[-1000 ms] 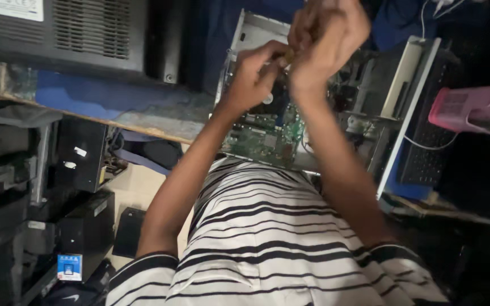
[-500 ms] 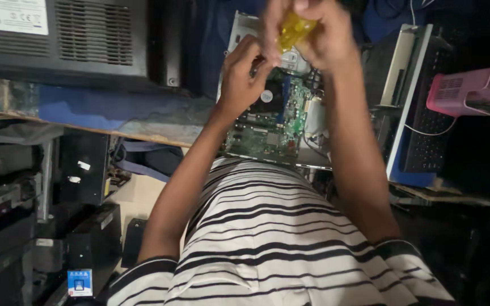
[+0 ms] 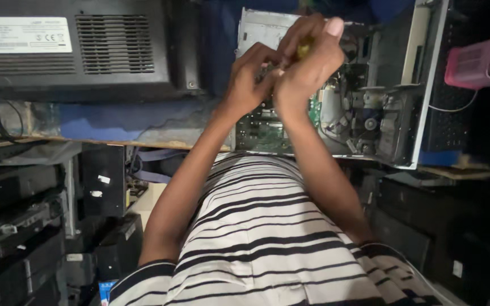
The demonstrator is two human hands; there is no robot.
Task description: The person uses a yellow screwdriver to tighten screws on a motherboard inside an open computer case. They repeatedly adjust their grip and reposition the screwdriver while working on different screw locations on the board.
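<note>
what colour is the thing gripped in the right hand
Yellow: the tool handle shows between the right hand fingers, head view.

The room is dim and crowded with old electronics. A wooden workbench with a worn blue painted top (image 3: 114, 127) runs across the view, and its pale wooden edge shows along the front. On the bench stands a large black monitor with ventilation grilles on its plastic back (image 3: 80, 48). Below the bench, dark computer cases and flat black devices (image 3: 12, 226) are stacked on each other, and a strip of pale floor (image 3: 146, 201) shows between them. A pink plastic basket with a lattice wall (image 3: 480, 59) sits at one side, in shadow.
</note>
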